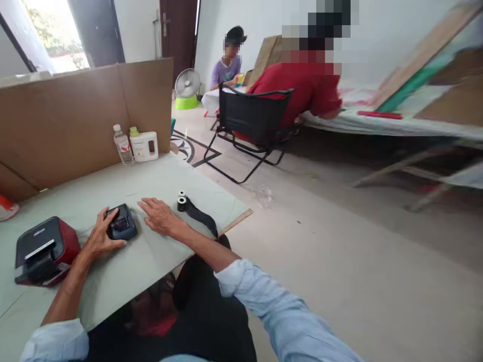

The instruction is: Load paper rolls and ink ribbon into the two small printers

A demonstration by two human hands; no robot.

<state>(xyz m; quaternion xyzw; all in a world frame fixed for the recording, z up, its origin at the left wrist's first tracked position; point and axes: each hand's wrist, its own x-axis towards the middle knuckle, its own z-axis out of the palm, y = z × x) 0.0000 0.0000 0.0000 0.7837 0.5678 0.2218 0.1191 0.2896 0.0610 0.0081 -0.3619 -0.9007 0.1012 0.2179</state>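
Observation:
My left hand (98, 235) is wrapped around a small dark boxy device (123, 229) on the table, thumb at its near edge and fingers over its far left side. The device has rounded corners and a glossy patch on top; its exact kind I cannot make out. To its right, my right hand (160, 216) hovers over or rests on the tabletop with fingers stretched out and nothing in them. Beyond that hand lie two small rolls with white cores (181, 202), and a black ribbon (202, 216) trails from them to the table's edge.
A red and black machine (45, 251) sits left on the pale table (109, 183). A clear bottle (123, 146) and a white jug (145, 147) stand before a cardboard screen (86, 108). Beyond are a black folding chair (252, 113) with a person in red, another person, and a fan (187, 88).

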